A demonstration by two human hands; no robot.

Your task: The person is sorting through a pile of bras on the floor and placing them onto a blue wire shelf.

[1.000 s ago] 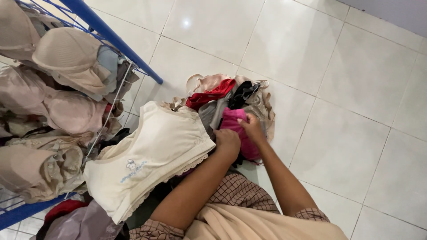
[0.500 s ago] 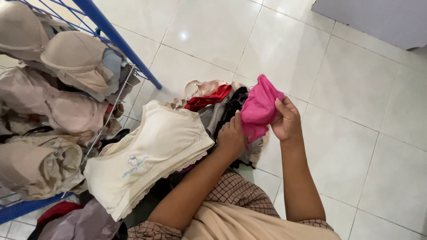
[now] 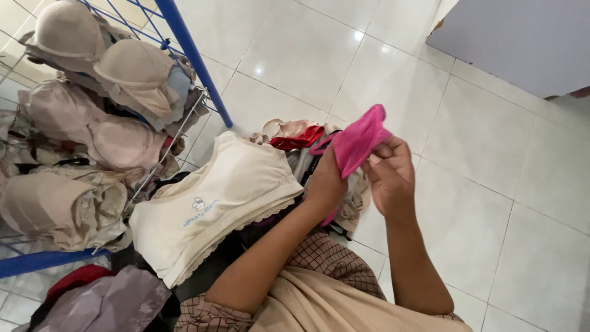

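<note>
A bright pink garment (image 3: 359,140) is held up above the floor between both my hands. My left hand (image 3: 326,184) grips its lower left part, and my right hand (image 3: 390,175) pinches its right edge. Just below lies a pile of small garments (image 3: 295,135), red, peach and dark ones among them. A cream top with lace trim (image 3: 215,206) lies spread to the left of my left forearm.
A blue metal rack (image 3: 190,58) on the left holds several beige padded bras (image 3: 123,74). More clothes, grey and red (image 3: 98,301), lie at the bottom left. White floor tiles (image 3: 479,154) stretch to the right, with a grey panel (image 3: 522,43) at the top right.
My hands have lifted the pink garment out of the pile and raised it higher. It is now held up between both hands instead of lying among the other clothes.
</note>
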